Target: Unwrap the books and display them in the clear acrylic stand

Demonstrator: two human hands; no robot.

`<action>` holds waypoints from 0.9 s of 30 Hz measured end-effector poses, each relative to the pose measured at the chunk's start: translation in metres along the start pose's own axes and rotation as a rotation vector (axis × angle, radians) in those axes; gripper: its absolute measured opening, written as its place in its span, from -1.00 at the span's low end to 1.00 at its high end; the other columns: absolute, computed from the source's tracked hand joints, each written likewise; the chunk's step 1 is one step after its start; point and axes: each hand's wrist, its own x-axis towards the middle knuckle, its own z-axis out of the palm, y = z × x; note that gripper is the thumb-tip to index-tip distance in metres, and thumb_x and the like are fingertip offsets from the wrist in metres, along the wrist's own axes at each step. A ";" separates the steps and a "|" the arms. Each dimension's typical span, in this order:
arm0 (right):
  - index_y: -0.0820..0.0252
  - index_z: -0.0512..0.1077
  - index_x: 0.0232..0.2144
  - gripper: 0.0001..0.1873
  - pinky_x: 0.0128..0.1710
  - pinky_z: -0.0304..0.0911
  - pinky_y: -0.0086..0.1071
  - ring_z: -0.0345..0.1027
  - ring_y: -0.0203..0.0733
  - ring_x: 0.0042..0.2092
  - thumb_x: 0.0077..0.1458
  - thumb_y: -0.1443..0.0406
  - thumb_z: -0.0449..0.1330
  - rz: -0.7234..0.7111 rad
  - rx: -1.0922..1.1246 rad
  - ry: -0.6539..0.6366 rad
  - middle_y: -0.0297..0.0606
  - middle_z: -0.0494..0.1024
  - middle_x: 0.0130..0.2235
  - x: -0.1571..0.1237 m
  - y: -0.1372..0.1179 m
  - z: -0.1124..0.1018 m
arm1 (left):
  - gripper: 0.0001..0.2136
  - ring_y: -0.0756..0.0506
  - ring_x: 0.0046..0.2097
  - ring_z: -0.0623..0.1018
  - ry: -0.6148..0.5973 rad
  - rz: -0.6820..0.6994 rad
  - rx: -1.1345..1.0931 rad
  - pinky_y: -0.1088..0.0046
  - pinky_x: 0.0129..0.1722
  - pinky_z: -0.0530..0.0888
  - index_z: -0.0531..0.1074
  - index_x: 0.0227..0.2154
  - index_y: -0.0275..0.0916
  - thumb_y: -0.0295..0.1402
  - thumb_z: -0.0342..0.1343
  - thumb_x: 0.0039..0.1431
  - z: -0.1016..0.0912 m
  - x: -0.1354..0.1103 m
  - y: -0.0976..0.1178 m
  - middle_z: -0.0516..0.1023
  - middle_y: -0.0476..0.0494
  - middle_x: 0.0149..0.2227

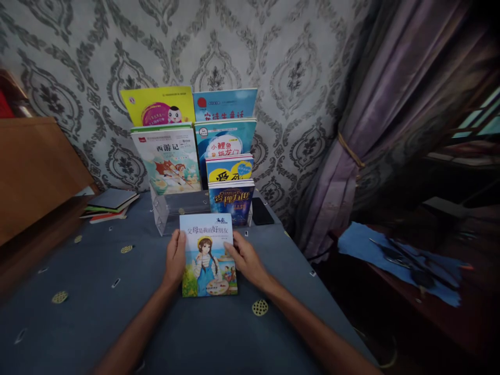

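Between my two hands is a light-blue paperback book (pixel 208 260), its cover showing a girl in a yellow hat and blue overalls. My left hand (pixel 175 258) grips its left edge. At the right edge, my right hand (pixel 246 258) holds it, with the thumb on the cover. Just behind it stands a clear stepped book rack (pixel 166 211). On its left side are a white-and-green book (pixel 167 161) and a yellow book (pixel 160 107). The right side holds a dark blue book (pixel 231 203), a blue-and-yellow book (pixel 228 169) and two blue books behind.
A dark phone (pixel 262 211) lies right of the rack. Several stacked books (pixel 111 200) lie at the left, near a brown wooden panel (pixel 39 172). A tied purple curtain (pixel 351 140) hangs at the right. Beyond the table (pixel 97 281), a blue cloth (pixel 363 247) carries dark tools.
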 end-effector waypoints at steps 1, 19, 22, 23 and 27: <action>0.15 0.38 -0.10 -0.62 -0.24 0.38 -0.29 0.46 -0.12 -0.22 0.31 -0.01 0.03 -0.017 -0.043 0.002 -0.21 0.58 -0.20 0.000 -0.001 0.000 | -0.59 -0.08 -0.28 0.55 0.004 0.035 0.013 0.47 -0.29 0.52 0.42 -0.26 -0.18 0.10 0.16 0.15 0.001 -0.001 0.003 0.55 -0.04 -0.33; 0.08 0.32 -0.22 -0.89 -0.37 0.36 -0.41 0.50 -0.19 -0.35 0.33 0.19 0.08 -0.200 -0.256 0.136 -0.31 0.58 -0.35 -0.029 0.018 0.018 | -0.48 -0.25 -0.14 0.66 -0.196 -0.113 -0.009 0.19 -0.06 0.59 0.55 -0.19 -0.32 -0.10 0.45 -0.19 -0.018 -0.018 -0.013 0.69 -0.23 -0.18; 0.07 0.31 -0.24 -0.91 -0.38 0.38 -0.40 0.51 -0.19 -0.36 0.32 0.21 0.09 -0.238 -0.271 0.130 -0.31 0.59 -0.36 -0.034 0.023 0.019 | -0.45 -0.29 -0.06 0.65 -0.406 -0.254 -0.100 0.13 0.02 0.57 0.59 -0.12 -0.30 -0.15 0.49 -0.22 -0.025 -0.017 -0.015 0.69 -0.24 -0.10; 0.06 0.30 -0.25 -0.91 -0.40 0.38 -0.41 0.50 -0.20 -0.38 0.32 0.21 0.10 -0.247 -0.280 0.128 -0.32 0.59 -0.37 -0.036 0.024 0.019 | -0.42 -0.29 -0.04 0.65 -0.450 -0.288 -0.112 0.11 0.05 0.57 0.59 -0.11 -0.29 -0.17 0.51 -0.25 -0.027 -0.016 -0.016 0.68 -0.23 -0.08; 0.06 0.31 -0.26 -0.89 -0.46 0.37 -0.42 0.48 -0.21 -0.44 0.34 0.20 0.10 -0.277 -0.321 0.129 -0.32 0.59 -0.39 -0.041 0.021 0.019 | -0.39 -0.31 -0.03 0.65 -0.511 -0.390 -0.111 0.06 0.09 0.55 0.61 -0.13 -0.30 -0.18 0.55 -0.33 -0.033 -0.011 -0.016 0.69 -0.27 -0.09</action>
